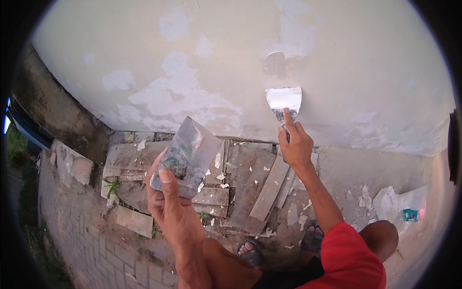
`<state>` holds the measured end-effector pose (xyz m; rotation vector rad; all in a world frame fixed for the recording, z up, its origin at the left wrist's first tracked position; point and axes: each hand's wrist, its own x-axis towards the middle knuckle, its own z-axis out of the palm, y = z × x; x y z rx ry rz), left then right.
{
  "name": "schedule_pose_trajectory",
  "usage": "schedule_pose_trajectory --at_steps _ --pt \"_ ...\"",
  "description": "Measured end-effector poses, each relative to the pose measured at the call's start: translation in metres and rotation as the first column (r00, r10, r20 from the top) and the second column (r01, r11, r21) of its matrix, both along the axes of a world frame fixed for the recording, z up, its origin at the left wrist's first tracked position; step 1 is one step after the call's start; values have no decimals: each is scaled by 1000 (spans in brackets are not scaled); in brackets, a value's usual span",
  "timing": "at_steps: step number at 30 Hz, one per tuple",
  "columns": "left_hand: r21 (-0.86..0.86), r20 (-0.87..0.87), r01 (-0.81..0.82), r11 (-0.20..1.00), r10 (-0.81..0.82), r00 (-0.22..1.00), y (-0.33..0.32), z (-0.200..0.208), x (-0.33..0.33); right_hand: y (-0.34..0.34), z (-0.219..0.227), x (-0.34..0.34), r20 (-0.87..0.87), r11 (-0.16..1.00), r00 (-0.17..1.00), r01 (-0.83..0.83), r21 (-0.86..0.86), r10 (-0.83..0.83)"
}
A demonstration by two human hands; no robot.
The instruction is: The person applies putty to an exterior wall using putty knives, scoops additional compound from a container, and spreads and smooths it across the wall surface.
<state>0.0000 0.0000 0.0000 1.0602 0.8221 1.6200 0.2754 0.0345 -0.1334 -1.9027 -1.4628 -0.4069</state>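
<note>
My right hand (296,147) grips a putty knife (284,99), its index finger stretched along the blade. White filler coats the blade, which is at the wall (332,82) just below a damp greyish patch (275,64); I cannot tell whether its edge touches. Lower and to the left, my left hand (175,204) is closed around a wide, flat, shiny scraper plate (195,151). The thumb presses on its near face, where dark and greenish smears show. The plate is tilted and apart from the wall. Several white filler patches (185,91) mark the cream wall.
Broken boards and tiles (250,183) with white flakes lie along the wall's foot. A white plastic bag (397,204) rests at the right. Brick paving (96,245) spreads at lower left, near a mouldy low wall (62,96). My sandalled feet (250,253) stand among debris.
</note>
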Motion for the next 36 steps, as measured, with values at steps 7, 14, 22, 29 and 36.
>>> schedule_pose_trajectory --at_steps 7,14,22,29,36 --pt "-6 3 42 999 -42 999 -3 8 4 31 68 -33 -202 916 978 40 398 45" --pt "-21 -13 21 1000 -21 1000 -6 8 2 46 36 -69 -170 995 985 44 88 -29" --pt "-12 30 43 999 -42 999 -3 4 2 27 81 -43 -471 950 876 54 307 102" --pt "-17 25 40 999 -40 999 -2 4 5 18 11 -36 -96 998 995 7 61 -1" --pt "-35 19 31 999 -30 999 -2 4 5 16 38 -7 -27 944 1000 -5 331 15"
